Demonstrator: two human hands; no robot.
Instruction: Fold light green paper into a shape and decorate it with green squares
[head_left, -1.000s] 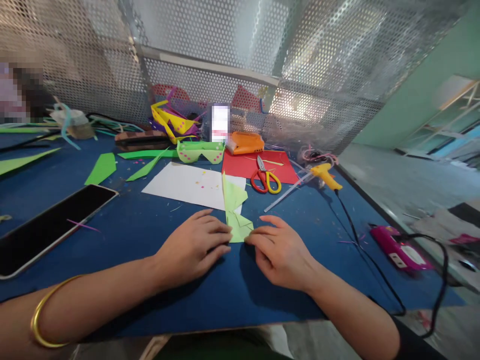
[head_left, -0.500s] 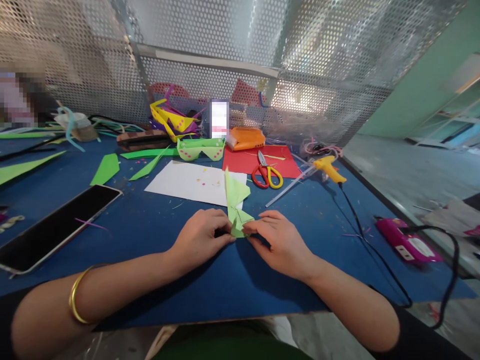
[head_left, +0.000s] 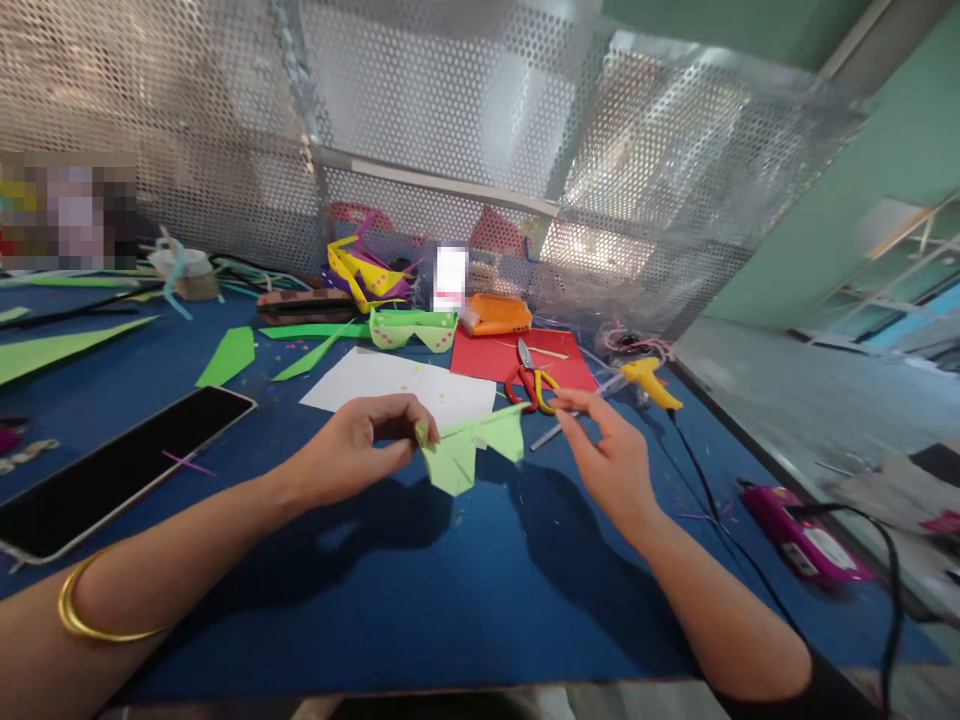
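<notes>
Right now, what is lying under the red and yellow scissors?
The red and yellow scissors lie on a red paper sheet, which rests on the blue table. The right hand covers part of the yellow handle loop. What lies beneath the sheet cannot be seen.

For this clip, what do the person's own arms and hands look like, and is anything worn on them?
Both arms are bare along the forearms. The left hand is bare, without rings that can be made out; a thin gold bangle circles the left forearm near the bottom edge. The right hand is also bare, and a dark sleeve shows at the elbow. No gloves or watch.
</notes>
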